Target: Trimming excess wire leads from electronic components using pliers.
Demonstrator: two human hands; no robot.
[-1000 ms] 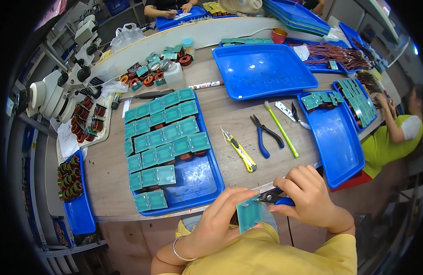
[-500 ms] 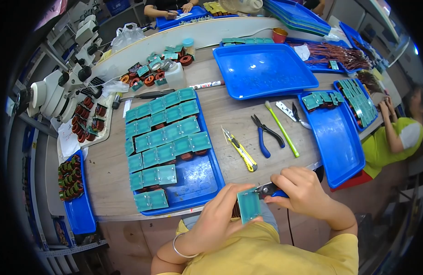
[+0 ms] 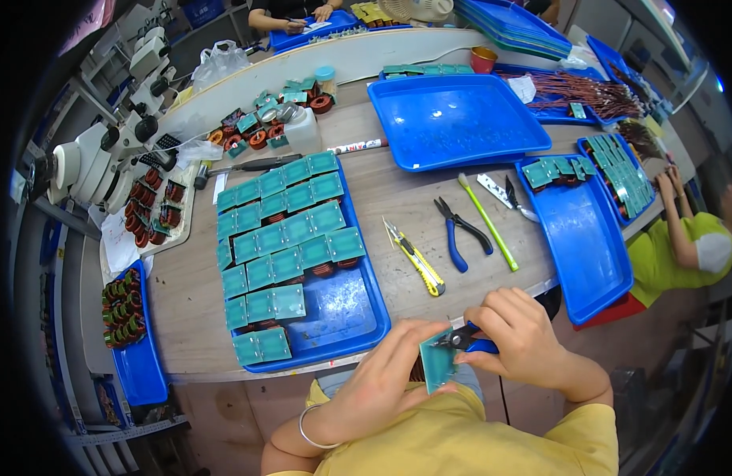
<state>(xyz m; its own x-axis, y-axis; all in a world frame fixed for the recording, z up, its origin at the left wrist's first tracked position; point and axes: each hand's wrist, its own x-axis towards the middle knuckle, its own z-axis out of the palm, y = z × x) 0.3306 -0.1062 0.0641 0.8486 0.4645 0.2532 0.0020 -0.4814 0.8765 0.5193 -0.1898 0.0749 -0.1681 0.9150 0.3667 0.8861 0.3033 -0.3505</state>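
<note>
My left hand (image 3: 382,369) is closed round a small green circuit board (image 3: 437,363), with copper-coloured windings just showing behind it. The board stands tilted above my lap, off the front edge of the table. In my right hand (image 3: 518,329) is a pair of side cutters (image 3: 464,339) with blue handles, its dark jaws against the board's upper part. Whether the jaws are closed on a lead there is too small to tell. Left of my hands, a blue tray (image 3: 346,305) holds rows of similar green boards (image 3: 274,267) on coils.
On the table lie a yellow utility knife (image 3: 417,266), pliers (image 3: 459,238) and a green brush (image 3: 489,224). Blue trays (image 3: 453,119) stand at the back and right (image 3: 584,254). Coils (image 3: 147,206) sit by microscopes at left. A co-worker in a lime top (image 3: 675,246) sits at right.
The board in my left hand has turned more edge-on and shifted slightly right. The cutters' jaws have moved a little down and across the board's face.
</note>
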